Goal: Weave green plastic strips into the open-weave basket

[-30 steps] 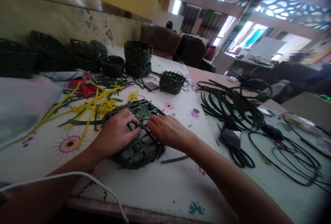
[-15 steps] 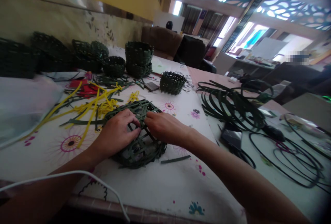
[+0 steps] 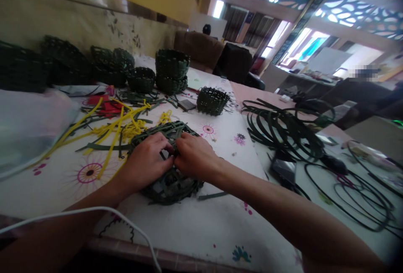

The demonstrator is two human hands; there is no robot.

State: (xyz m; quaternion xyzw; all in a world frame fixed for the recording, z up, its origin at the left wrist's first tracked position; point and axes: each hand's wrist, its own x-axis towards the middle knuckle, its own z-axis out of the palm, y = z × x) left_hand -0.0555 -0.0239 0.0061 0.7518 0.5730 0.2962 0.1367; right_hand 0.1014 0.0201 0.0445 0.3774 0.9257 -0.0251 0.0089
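Note:
A half-woven basket of dark green strips (image 3: 171, 182) lies on the flowered tablecloth (image 3: 195, 227) in front of me. My left hand (image 3: 146, 161) rests on its left side with fingers curled into the weave. My right hand (image 3: 195, 155) presses on its top, fingertips pinched on the green strips right against the left hand's fingers. Both hands cover much of the basket's upper face. A loose short green strip (image 3: 212, 196) lies just right of the basket.
Yellow cords and green strips (image 3: 119, 128) are scattered to the left. Finished dark woven baskets (image 3: 171, 71) stand along the back, one more (image 3: 210, 100) nearer. Coils of green strips (image 3: 280, 126) and black cables (image 3: 352, 189) fill the right. A white cable (image 3: 94, 212) crosses the near edge.
My right hand has slid left across the basket until its fingers meet the left hand's. The left hand's fingers have curled tighter into the weave.

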